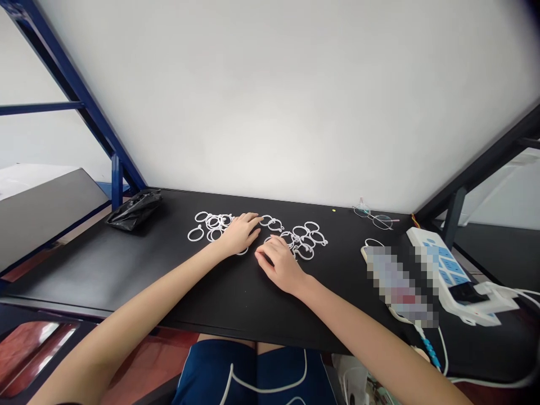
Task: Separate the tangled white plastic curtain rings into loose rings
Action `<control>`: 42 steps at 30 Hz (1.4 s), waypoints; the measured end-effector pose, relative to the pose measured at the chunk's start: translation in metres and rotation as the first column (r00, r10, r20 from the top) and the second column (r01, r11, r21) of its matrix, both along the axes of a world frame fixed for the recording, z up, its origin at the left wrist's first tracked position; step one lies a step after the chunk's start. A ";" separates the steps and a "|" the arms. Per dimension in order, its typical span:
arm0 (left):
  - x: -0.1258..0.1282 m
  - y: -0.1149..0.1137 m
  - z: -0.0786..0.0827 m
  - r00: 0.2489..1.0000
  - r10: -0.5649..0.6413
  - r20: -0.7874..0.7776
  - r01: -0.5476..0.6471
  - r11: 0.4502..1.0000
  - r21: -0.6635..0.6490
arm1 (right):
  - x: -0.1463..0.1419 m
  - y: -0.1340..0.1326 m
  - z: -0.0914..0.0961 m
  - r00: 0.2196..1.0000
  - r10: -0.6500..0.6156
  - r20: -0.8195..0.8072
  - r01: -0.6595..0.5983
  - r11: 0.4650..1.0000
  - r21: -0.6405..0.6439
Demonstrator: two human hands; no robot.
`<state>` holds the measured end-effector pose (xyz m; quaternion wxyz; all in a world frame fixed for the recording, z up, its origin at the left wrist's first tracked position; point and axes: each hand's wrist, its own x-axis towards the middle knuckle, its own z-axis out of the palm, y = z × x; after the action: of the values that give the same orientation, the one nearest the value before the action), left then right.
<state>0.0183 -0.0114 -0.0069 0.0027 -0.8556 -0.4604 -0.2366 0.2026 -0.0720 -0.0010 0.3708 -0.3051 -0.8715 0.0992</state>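
White rings with small eyelets, like curtain rings, lie on the black table in a left cluster [214,222] and a right cluster [310,239]. Two more rings [270,223] lie between them, just beyond my hands. My left hand [241,233] rests palm down at the right side of the left cluster, fingers stretched out and apart, covering some rings. Beside the right cluster, my right hand [279,263] has its fingers curled and its thumb close against the index finger. Whatever is between those fingertips, if anything, is hidden.
A crumpled black plastic bag [135,210] sits at the back left. Eyeglasses [373,216] lie by the wall. On the right are a phone [399,287] with a cable and a white power strip [447,270] with a plugged-in charger. A blue metal frame [84,101] rises at left.
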 end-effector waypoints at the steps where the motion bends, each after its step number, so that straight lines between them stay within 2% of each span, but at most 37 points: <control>1: 0.002 0.004 -0.001 1.000 -0.006 -0.022 0.006 1.000 -0.013 | 0.000 0.000 0.000 1.000 0.004 0.000 -0.004 1.000 0.000; 6: 0.013 0.020 -0.002 0.996 -0.020 -0.086 0.014 0.997 -0.081 | 0.001 -0.001 0.002 1.000 0.008 -0.008 -0.008 1.000 -0.007; 20: 0.012 0.033 -0.003 0.993 -0.094 0.077 0.102 0.988 -0.114 | 0.001 0.000 0.001 1.000 0.007 -0.019 -0.007 1.000 -0.009; 27: 0.005 0.012 0.008 0.983 -0.080 0.167 0.092 0.994 -0.061 | 0.005 0.005 0.001 0.992 -0.073 -0.102 0.069 0.997 -0.043; 32: 0.002 -0.008 0.015 0.955 -0.144 0.259 0.166 0.984 -0.066 | 0.010 0.013 -0.001 0.972 -0.182 -0.148 0.174 0.983 -0.062; 38: 0.006 -0.018 0.016 0.940 -0.201 0.275 0.204 0.979 0.019 | 0.010 0.020 -0.005 0.891 -0.303 -0.339 0.279 0.953 -0.120; 40: 0.007 -0.019 0.018 0.918 -0.196 0.344 0.208 0.978 0.003 | 0.010 0.022 -0.005 0.880 -0.313 -0.358 0.283 0.949 -0.135; 42: 0.007 -0.019 0.022 0.863 -0.180 0.472 0.238 0.969 -0.065 | 0.011 0.024 -0.004 0.893 -0.291 -0.343 0.269 0.957 -0.112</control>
<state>0.0256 -0.0303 0.0152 -0.1845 -0.8178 -0.3655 -0.4043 0.2132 -0.0484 -0.0050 0.5232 -0.4156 -0.7335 0.1251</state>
